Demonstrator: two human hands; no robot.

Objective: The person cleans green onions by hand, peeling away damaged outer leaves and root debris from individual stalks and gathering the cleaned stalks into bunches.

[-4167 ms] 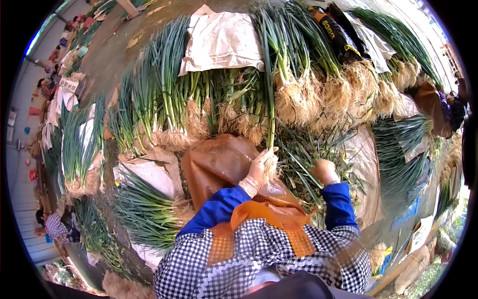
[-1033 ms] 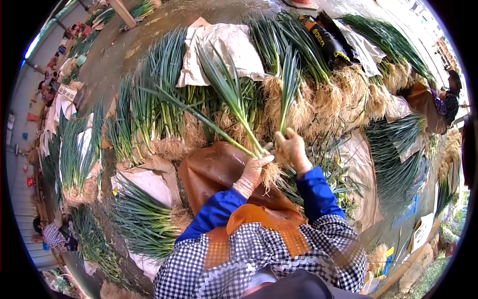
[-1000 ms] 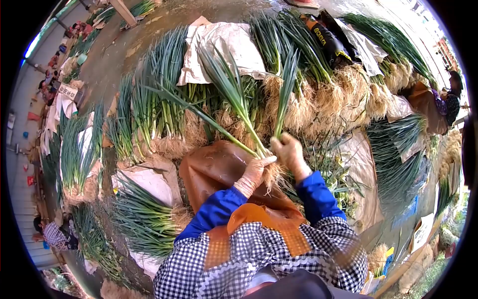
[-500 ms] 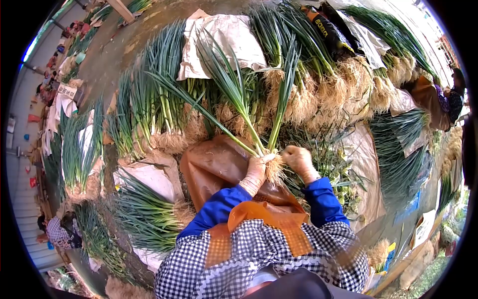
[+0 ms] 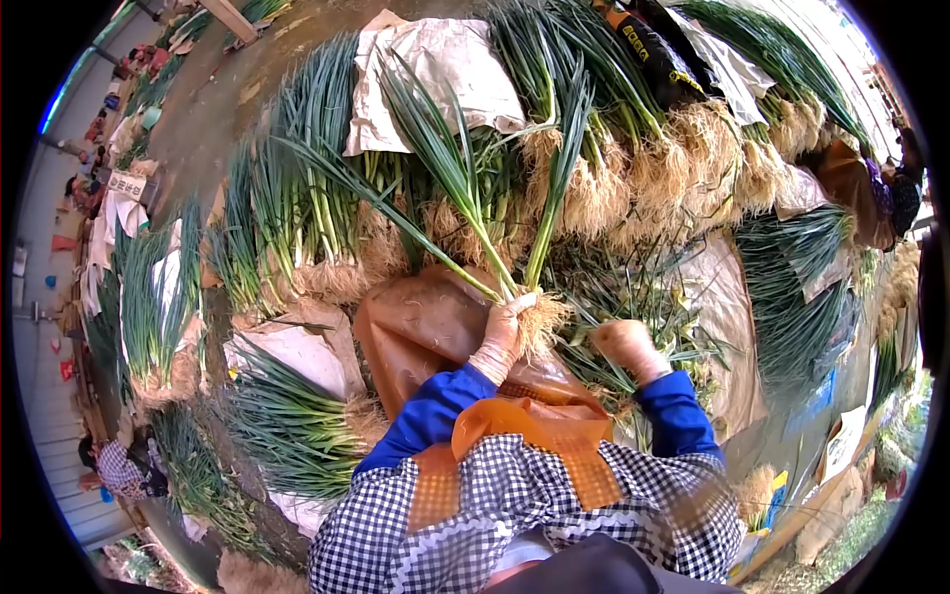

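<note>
The left hand point(image 5: 503, 332) partly hides its green onions point(image 5: 473, 218); the right hand point(image 5: 630, 346) blurs.

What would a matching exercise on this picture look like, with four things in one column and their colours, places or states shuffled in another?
1. Left hand
2. Forearm sleeves
3. White cloth
4. Right hand

A. Lying over green leaves
B. Blurred, apart from the held stalks
C. Closed around stalks, beside their roots
D. Blue

Pairs: 1-C, 2-D, 3-A, 4-B
</note>
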